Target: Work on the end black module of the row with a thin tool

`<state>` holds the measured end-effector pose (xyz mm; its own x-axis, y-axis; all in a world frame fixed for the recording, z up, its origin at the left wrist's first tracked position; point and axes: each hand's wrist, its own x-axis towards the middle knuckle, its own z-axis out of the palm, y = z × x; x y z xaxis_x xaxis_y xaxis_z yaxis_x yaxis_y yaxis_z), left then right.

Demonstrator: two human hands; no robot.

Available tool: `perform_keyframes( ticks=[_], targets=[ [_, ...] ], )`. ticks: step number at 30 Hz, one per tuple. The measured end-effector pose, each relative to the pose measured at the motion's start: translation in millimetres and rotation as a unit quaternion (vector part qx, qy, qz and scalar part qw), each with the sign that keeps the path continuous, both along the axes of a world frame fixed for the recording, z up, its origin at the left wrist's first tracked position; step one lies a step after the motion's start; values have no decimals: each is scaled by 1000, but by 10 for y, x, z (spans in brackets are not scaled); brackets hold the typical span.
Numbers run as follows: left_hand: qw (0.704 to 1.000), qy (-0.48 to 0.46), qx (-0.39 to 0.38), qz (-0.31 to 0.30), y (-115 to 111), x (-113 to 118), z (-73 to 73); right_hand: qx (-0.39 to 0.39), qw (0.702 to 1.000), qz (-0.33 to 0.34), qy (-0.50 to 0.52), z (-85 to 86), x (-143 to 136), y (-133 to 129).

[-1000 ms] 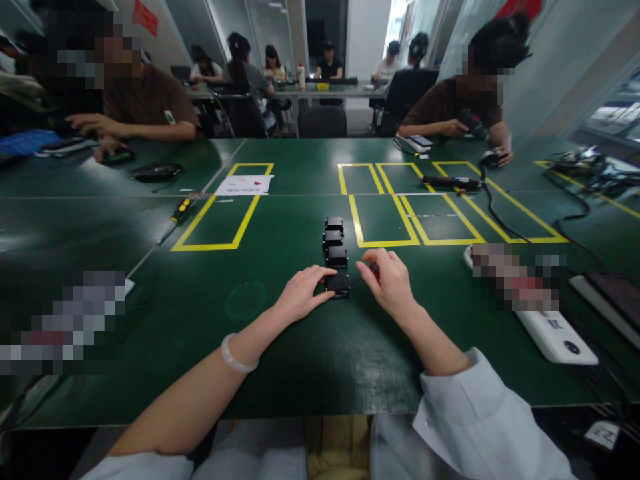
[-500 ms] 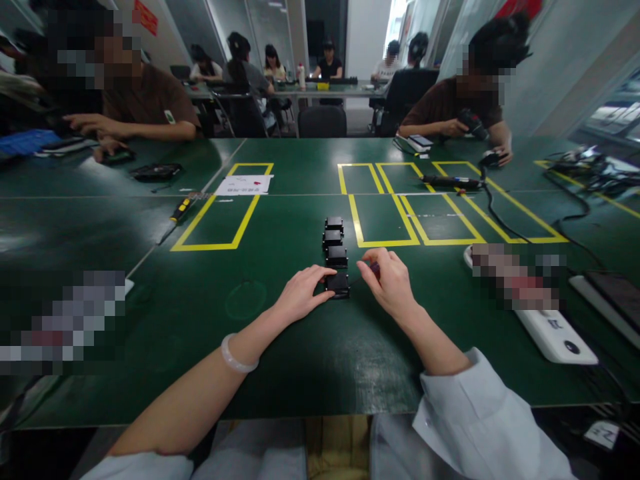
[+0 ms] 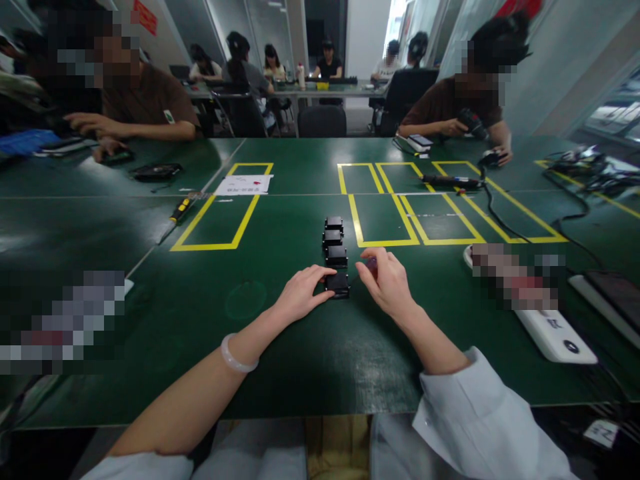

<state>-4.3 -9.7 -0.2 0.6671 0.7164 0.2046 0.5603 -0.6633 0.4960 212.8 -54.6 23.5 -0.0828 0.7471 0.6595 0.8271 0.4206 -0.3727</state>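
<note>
On the green table, my left hand (image 3: 304, 291) grips the nearest small black box (image 3: 337, 285) between thumb and fingers. Three similar black boxes stand in a line beyond it, the closest of them (image 3: 336, 255) just past my fingertips. My right hand (image 3: 386, 280) is to the right of the gripped box, its fingers closed round a small dark purple handle (image 3: 371, 265). A thin dark shaft seems to run from that handle toward the box's right side; its tip is too small to make out.
Yellow tape rectangles (image 3: 384, 244) mark the green table (image 3: 300, 373). A yellow-and-black tool (image 3: 181, 209) lies left, a black corded tool (image 3: 453, 182) right. A white device (image 3: 555, 337) lies near my right sleeve. Two people sit across the table, one holding a dark tool.
My right hand and the handle in it have shifted very slightly left. The left hand and the black boxes look unmoved.
</note>
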Motion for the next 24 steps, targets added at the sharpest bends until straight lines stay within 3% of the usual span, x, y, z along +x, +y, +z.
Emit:
perform_keyframes(
  ticks=[8, 17, 24],
  targets=[
    [1000, 1, -3, -1, -4, 0, 6, -5, 999, 33, -11, 27, -62, -30],
    [1000, 1, 0, 1, 5, -2, -6, -68, 989, 100, 88, 138, -58, -48],
    [1000, -2, -3, 1, 2, -1, -1, -77, 987, 88, 110, 107, -40, -19]
  ],
)
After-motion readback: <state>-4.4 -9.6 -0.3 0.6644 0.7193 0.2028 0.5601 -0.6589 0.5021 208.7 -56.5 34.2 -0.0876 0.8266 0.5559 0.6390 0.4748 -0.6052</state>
